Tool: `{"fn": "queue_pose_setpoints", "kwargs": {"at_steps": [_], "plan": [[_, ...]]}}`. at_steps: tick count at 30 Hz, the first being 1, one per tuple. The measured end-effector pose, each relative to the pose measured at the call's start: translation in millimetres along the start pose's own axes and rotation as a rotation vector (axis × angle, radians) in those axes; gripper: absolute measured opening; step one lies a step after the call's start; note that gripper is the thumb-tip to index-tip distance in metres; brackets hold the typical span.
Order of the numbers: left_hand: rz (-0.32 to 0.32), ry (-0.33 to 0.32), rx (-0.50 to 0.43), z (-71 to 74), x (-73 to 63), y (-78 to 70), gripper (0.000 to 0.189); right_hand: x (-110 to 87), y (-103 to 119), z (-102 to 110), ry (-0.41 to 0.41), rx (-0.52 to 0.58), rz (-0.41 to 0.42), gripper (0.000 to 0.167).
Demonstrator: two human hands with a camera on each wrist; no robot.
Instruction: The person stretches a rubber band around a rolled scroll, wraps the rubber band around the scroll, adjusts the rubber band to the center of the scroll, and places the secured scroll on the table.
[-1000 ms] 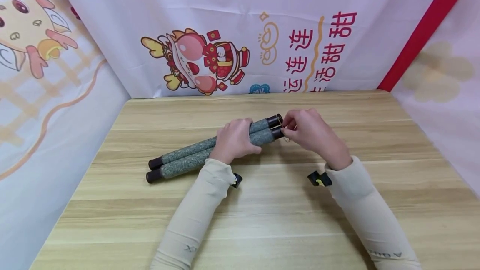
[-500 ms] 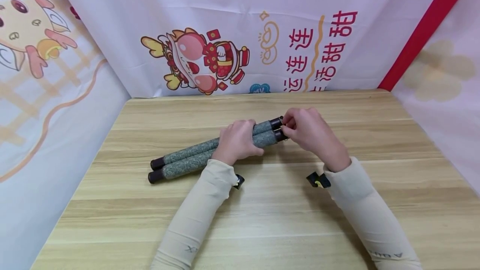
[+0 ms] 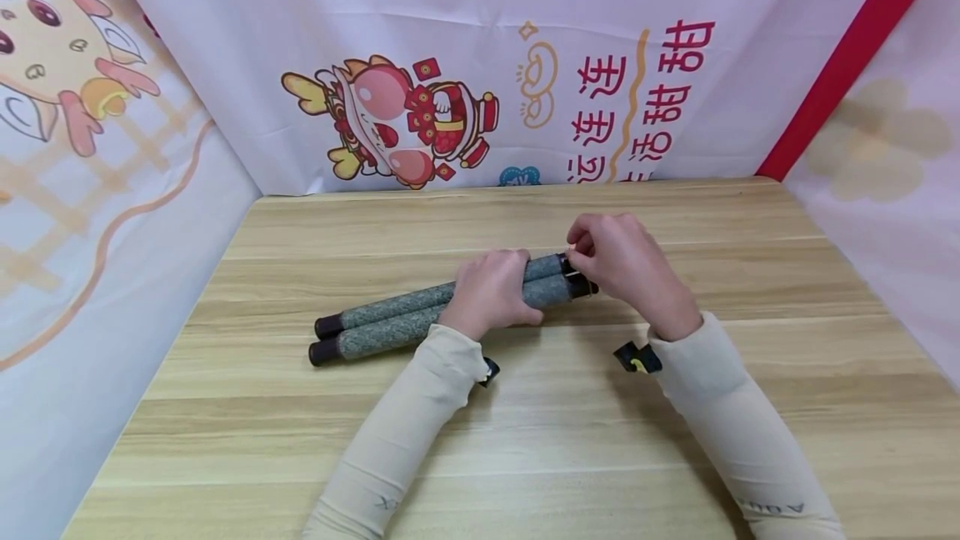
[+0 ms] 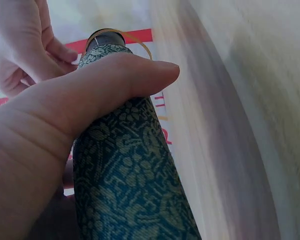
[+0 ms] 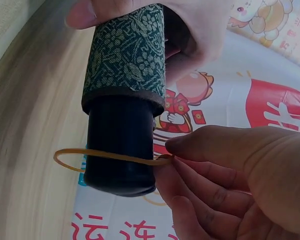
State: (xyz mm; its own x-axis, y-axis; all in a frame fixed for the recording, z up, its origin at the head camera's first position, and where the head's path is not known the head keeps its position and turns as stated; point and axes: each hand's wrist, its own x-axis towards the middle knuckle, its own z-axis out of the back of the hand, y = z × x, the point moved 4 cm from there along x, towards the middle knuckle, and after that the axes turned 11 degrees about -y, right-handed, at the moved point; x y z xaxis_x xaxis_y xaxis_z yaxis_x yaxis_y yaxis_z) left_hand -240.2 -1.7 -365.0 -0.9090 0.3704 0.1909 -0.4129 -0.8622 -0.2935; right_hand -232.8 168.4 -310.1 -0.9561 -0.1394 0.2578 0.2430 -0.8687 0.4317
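A scroll rolled up from both ends (image 3: 386, 332) lies slanted on the table as two parallel rolls in green-grey patterned brocade with dark end knobs. My left hand (image 3: 486, 294) grips both rolls near their right end, its thumb laid across the near one in the left wrist view. At that end my right hand (image 3: 628, 261) pinches a thin yellow rubber band (image 5: 110, 156) between thumb and forefinger. In the right wrist view the band loops round a black knob (image 5: 121, 135), standing slack on one side. The far roll is mostly hidden there.
The light wood-grain table (image 3: 525, 457) is bounded at the back by a printed white and red cloth (image 3: 480, 7). More printed cloth hangs at the left and right sides. A small black and yellow piece (image 3: 637, 358) sits by the right cuff.
The scroll and my left hand have shifted slightly right and nearer to me. My right hand stays almost in place, while the scroll's right end has slid further under its fingers.
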Motion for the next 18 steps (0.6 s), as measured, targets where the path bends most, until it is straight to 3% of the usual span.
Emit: {"fn": "queue_pose_setpoints", "kwargs": {"at_steps": [18], "plan": [[-0.069,0.033,0.039,-5.2,-6.3,-22.7,0.056,0.8,-1.1,-4.3,0.053,0.037,0.005,0.016]]}}
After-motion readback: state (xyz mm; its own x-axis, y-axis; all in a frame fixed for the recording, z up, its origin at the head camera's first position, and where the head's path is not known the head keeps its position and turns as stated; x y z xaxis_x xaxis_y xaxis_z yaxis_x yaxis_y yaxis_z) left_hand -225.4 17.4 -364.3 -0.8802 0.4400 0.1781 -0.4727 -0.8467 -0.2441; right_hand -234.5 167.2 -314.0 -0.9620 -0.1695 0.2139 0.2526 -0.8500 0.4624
